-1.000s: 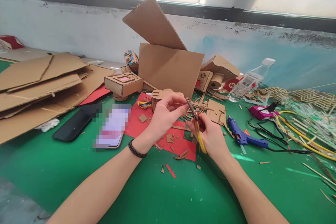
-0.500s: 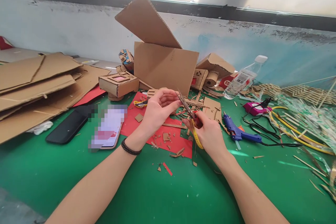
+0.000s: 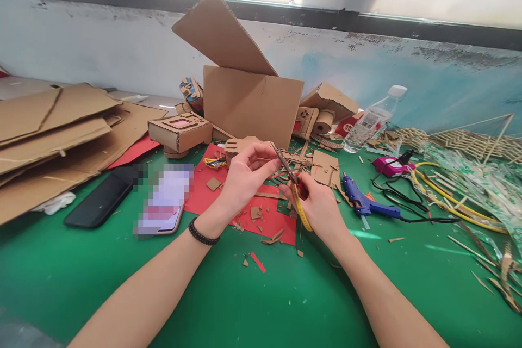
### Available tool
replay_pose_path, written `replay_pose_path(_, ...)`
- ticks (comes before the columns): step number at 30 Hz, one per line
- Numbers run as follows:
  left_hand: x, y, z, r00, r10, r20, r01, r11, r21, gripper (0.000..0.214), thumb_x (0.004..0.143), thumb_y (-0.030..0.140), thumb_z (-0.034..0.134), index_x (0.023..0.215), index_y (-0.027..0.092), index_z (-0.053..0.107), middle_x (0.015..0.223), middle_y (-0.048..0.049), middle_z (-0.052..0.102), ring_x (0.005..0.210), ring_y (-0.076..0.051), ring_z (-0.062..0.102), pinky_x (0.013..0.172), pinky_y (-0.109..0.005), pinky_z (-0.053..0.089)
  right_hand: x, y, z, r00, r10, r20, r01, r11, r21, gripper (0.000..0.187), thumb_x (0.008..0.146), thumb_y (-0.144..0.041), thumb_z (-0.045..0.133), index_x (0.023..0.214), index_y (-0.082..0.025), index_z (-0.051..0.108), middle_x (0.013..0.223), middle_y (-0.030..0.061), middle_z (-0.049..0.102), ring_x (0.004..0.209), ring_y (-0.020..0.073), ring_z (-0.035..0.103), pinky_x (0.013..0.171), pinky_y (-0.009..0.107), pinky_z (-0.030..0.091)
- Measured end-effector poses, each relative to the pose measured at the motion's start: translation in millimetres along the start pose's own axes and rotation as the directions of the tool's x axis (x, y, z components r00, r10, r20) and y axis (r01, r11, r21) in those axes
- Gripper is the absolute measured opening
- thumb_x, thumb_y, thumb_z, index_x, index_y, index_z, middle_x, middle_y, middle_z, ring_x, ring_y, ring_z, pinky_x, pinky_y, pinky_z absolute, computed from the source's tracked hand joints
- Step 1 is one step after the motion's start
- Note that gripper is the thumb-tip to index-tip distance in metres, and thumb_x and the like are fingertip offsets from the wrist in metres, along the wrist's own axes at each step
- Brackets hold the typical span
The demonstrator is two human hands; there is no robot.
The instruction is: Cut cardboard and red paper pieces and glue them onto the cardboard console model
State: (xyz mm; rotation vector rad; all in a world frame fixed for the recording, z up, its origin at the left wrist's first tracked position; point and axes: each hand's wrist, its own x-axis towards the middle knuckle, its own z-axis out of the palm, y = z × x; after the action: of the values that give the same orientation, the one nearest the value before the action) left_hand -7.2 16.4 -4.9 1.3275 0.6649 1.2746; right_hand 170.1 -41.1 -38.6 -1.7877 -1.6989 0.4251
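Observation:
My right hand is closed round the handles of a pair of scissors. Their blades point up and to the left, towards the fingertips of my left hand. That hand's thumb and fingers are curled together in a pinch beside the blades; what they hold is too small to make out. A yellow measuring tape hangs by my right hand, partly hidden by it. Below both hands lies red paper strewn with cardboard scraps. A yellow utility knife rests left of my left hand.
Cardboard sheets are piled at left, near a black phone and a lit phone. A cardboard box stands behind. To the right are a blue glue gun, a bottle and a yellow cable.
The scene has shifted slightly left in view. The scissors' blades look closer together than before, and both hands keep nearly the same pose.

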Motion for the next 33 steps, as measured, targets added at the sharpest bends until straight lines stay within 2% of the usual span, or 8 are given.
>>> replay_pose_path(4,0.5,2.6,-1.4,0.999,0.022,-0.028,-0.021,0.999,0.037,0.030,0.080,0.031,0.086,0.100,0.019,0.067,0.102,-0.0064,0.074,0.100,-0.020,0.072,0.093,-0.034,0.060,0.7,-1.4,-0.9,0.999,0.016,-0.032,-0.017,0.999,-0.042,0.052,0.087,-0.077,0.049,0.075,-0.027,0.043,0.059,-0.0038,0.048,0.056,0.0164,0.035,0.057,0.027,0.028)
replay_pose_path(8,2.0,5.6,-4.2,0.999,0.031,-0.044,-0.028,0.997,0.066,0.032,0.081,0.029,0.085,0.104,0.019,0.065,0.103,-0.0069,0.076,0.103,-0.021,0.073,0.092,-0.033,0.060,0.3,-2.5,-1.9,0.999,0.008,-0.054,-0.013,0.996,-0.089,0.055,0.087,-0.079,0.046,0.072,-0.027,0.040,0.056,-0.0038,0.044,0.055,0.0163,0.032,0.057,0.028,0.026)
replay_pose_path(13,4.2,10.7,-9.3,0.998,0.015,-0.059,-0.011,0.997,0.076,0.035,0.081,0.031,0.086,0.105,0.019,0.065,0.100,-0.0071,0.077,0.097,-0.021,0.075,0.079,-0.030,0.062,0.5,-1.1,-2.3,0.996,-0.027,-0.090,0.010,0.983,-0.186,0.057,0.090,-0.080,0.039,0.072,-0.026,0.041,0.056,-0.0019,0.047,0.053,0.0167,0.035,0.058,0.029,0.024)
replay_pose_path(21,6.1,9.9,-9.3,0.995,0.059,-0.079,-0.049,0.991,0.124,0.030,0.081,0.031,0.085,0.101,0.019,0.066,0.104,-0.0070,0.076,0.100,-0.020,0.073,0.091,-0.032,0.060,1.9,5.7,-3.0,0.993,-0.067,-0.098,0.038,0.961,-0.275,0.056,0.093,-0.078,0.037,0.075,-0.026,0.045,0.055,0.0003,0.050,0.054,0.0196,0.045,0.060,0.030,0.024)
replay_pose_path(25,5.5,8.1,-8.3,0.996,0.055,-0.077,-0.046,0.992,0.120,0.030,0.081,0.032,0.086,0.099,0.019,0.067,0.104,-0.0067,0.076,0.101,-0.020,0.073,0.089,-0.031,0.061,0.3,1.8,-5.5,0.999,-0.034,-0.025,0.030,0.990,-0.141,0.051,0.092,-0.075,0.045,0.075,-0.026,0.043,0.060,-0.0003,0.054,0.057,0.0194,0.047,0.060,0.030,0.028)
replay_pose_path(30,1.1,3.6,-1.1,0.999,-0.037,-0.016,0.037,0.999,-0.001,0.032,0.078,0.035,0.088,0.096,0.019,0.067,0.100,-0.0054,0.073,0.092,-0.020,0.073,0.079,-0.032,0.063,-2.4,-4.9,-6.7,0.990,-0.024,0.141,0.007,0.993,0.114,0.037,0.092,-0.063,0.058,0.094,-0.027,0.049,0.078,-0.0007,0.064,0.067,0.0204,0.057,0.062,0.028,0.038)
replay_pose_path(33,-1.4,2.1,3.0,0.997,-0.066,0.026,0.067,0.996,-0.060,0.029,0.078,0.035,0.088,0.092,0.018,0.068,0.098,-0.0043,0.072,0.092,-0.019,0.073,0.083,-0.033,0.064,-2.7,-4.2,-5.1,0.984,-0.020,0.179,-0.014,0.981,0.191,0.034,0.092,-0.059,0.061,0.099,-0.027,0.048,0.081,-0.0013,0.064,0.069,0.0199,0.058,0.062,0.028,0.041)
